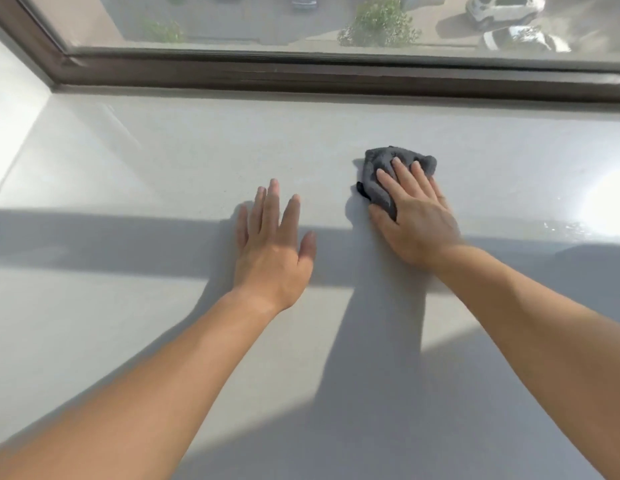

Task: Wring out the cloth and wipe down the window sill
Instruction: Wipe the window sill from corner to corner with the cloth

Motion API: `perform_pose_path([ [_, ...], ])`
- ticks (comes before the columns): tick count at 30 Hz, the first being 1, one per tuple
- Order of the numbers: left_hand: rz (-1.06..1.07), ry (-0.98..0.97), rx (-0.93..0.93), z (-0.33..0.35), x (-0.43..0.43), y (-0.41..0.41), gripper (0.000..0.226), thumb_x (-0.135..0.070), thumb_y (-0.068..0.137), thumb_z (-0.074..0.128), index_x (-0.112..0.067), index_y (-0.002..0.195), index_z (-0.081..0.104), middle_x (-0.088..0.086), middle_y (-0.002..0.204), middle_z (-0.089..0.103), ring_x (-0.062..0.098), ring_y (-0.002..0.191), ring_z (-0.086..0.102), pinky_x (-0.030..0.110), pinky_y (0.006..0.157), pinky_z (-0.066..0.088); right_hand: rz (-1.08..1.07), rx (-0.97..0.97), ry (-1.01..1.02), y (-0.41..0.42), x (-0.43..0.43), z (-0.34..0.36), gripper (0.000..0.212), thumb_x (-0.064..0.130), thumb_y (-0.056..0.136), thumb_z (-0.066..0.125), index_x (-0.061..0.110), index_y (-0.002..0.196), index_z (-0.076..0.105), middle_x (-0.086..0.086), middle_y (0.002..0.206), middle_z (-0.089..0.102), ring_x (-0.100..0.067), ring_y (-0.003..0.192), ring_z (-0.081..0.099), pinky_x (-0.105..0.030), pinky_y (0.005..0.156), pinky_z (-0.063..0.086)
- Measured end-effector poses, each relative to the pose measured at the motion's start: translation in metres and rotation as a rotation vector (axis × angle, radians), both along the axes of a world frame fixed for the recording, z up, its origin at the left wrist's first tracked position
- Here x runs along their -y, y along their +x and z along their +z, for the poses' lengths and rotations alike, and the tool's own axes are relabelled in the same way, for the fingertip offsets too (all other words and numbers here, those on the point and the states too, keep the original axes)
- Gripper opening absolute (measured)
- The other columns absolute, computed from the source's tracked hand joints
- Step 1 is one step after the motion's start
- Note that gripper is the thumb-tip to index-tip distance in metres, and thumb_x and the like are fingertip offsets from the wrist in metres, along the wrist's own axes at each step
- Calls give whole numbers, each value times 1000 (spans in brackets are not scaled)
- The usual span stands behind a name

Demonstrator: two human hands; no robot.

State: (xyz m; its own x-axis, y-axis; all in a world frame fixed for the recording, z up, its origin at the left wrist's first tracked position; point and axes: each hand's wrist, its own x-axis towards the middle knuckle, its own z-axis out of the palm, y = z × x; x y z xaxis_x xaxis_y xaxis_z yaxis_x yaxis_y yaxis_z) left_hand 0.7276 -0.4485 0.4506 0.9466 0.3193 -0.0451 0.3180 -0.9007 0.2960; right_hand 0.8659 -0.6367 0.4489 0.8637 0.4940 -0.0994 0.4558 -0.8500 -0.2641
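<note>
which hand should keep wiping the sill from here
The right hand. Its flat fingers already press the grey cloth onto the window sill. The left hand lies open on the bare sill, apart from the cloth, and would first have to reach across.

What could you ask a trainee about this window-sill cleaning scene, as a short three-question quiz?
1. True or false: the left hand holds nothing.
2. What does the right hand press on? A) a grey cloth B) a sponge C) a bucket
3. Fill in: the cloth lies on the window ____.
Key: 1 true; 2 A; 3 sill.
</note>
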Motion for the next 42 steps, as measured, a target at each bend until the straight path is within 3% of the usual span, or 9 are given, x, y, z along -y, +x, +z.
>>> perform_pose_path([
  [4, -2, -14, -65, -7, -14, 39, 61, -45, 103, 23, -19, 158, 15, 7, 168, -5, 21, 153, -12, 42, 122, -14, -287, 9, -30, 40, -17, 2, 61, 50, 100, 33, 29, 156, 23, 4, 168, 6, -23, 154, -3, -41, 124, -2],
  [9, -1, 47, -9, -13, -12, 39, 68, -55, 97, 18, -20, 156, 21, 10, 167, 6, 25, 154, -5, 47, 123, -6, 185, 43, -34, 25, -66, 1, 61, 54, 100, 33, 33, 157, 20, 9, 168, 5, -19, 154, -5, -39, 124, -4],
  [11, -9, 57, -16, -12, -12, 39, 68, -55, 97, 18, -19, 156, 21, 11, 167, 7, 27, 154, -4, 49, 123, -3, 247, 28, -14, 44, -56, 2, 60, 53, 101, 36, 34, 157, 22, 10, 167, 6, -15, 154, -4, -36, 124, -4],
  [17, -22, 49, -36, -9, -9, 39, 71, -54, 97, 17, -16, 157, 21, 13, 167, 6, 29, 154, -6, 52, 122, -3, -322, 37, 24, 99, -72, 0, 60, 49, 98, 34, 29, 154, 29, 1, 167, 13, -26, 154, 2, -46, 124, 0],
  [21, -28, 75, -41, -12, -8, 40, 71, -55, 97, 20, -15, 154, 30, 15, 166, 13, 31, 154, 1, 54, 122, 2, 138, 64, 16, 76, -117, -1, 59, 52, 99, 36, 31, 153, 31, 2, 166, 18, -27, 154, 7, -45, 124, 3],
  [23, -28, 76, -42, -13, -8, 39, 71, -55, 97, 19, -15, 154, 30, 15, 166, 13, 31, 154, 1, 54, 122, 3, 236, 38, -1, 83, -108, 0, 59, 51, 99, 38, 31, 154, 30, 5, 166, 16, -23, 154, 6, -41, 125, 2],
  [31, -27, 87, -53, -11, -4, 39, 72, -56, 96, 14, -16, 156, 23, 15, 166, 9, 30, 154, -3, 54, 122, 2, -383, 21, 14, 127, 1, 3, 61, 48, 97, 35, 28, 154, 31, 2, 167, 15, -23, 154, 5, -43, 125, 2],
  [37, -25, 89, -47, -12, -6, 40, 73, -56, 95, 11, -16, 156, 23, 15, 166, 9, 30, 154, -3, 54, 122, 0, 92, 26, 4, 81, -26, 1, 58, 49, 100, 39, 33, 155, 28, 9, 167, 12, -17, 154, 1, -37, 125, -2],
  [42, -43, 32, 47, -13, -5, 36, 64, -50, 98, 17, -20, 153, 30, 13, 164, 19, 27, 153, 4, 51, 123, -2, -303, 12, 38, 118, 36, 3, 58, 47, 99, 37, 29, 155, 30, 4, 167, 14, -20, 154, 4, -42, 125, 4],
])
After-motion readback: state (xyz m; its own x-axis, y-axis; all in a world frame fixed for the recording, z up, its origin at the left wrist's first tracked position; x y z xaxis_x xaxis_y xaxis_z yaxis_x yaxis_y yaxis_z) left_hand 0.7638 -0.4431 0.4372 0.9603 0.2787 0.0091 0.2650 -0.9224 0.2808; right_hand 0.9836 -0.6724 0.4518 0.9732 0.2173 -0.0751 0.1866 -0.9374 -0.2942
